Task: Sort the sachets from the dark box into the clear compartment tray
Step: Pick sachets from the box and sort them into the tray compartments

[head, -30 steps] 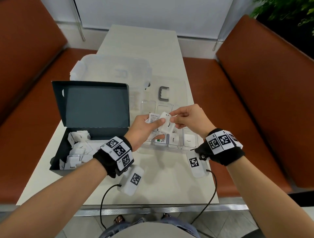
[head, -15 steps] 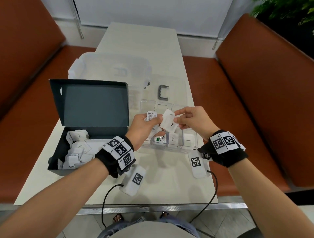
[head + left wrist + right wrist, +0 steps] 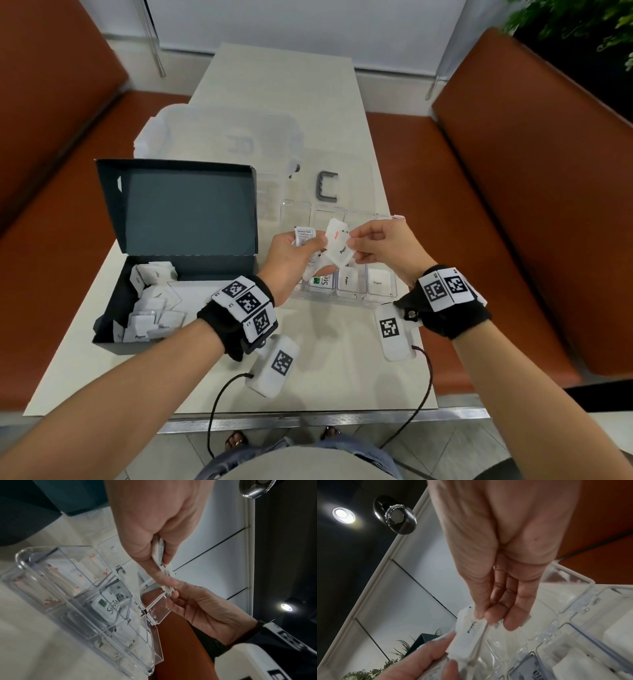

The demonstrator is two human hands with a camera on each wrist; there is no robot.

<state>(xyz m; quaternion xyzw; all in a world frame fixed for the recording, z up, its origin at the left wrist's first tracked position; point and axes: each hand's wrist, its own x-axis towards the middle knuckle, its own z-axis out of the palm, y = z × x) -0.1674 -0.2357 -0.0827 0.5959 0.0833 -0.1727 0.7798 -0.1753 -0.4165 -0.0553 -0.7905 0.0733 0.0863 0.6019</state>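
Both hands meet above the clear compartment tray point(image 3: 380, 298). My left hand point(image 3: 294, 255) grips a small bunch of white sachets point(image 3: 306, 236), one with a nutrition label. My right hand point(image 3: 376, 245) pinches the edge of a white pepper sachet point(image 3: 339, 251) from that bunch, with a red-printed sachet point(image 3: 335, 233) just behind it. In the right wrist view my thumb and fingers point(image 3: 493, 613) pinch the sachet point(image 3: 467, 630) while the left hand's fingers point(image 3: 426, 660) hold its other end. The dark box point(image 3: 144, 294) stands open at left with several white sachets point(image 3: 150, 308) inside. The tray point(image 3: 72, 601) holds stevia, pepper and sugar sachets.
A large translucent lidded tub point(image 3: 219, 137) sits behind the dark box. A grey handle clip point(image 3: 327, 186) lies on the clear tray lid behind the tray. Brown bench seats point(image 3: 513, 240) flank the white table point(image 3: 325, 370). Sensor cables hang over the table's near edge.
Both hands have lifted slightly with the sachets, and the right hand has drawn the pepper sachet partly out of the left hand's bunch, exposing a red-printed sachet.
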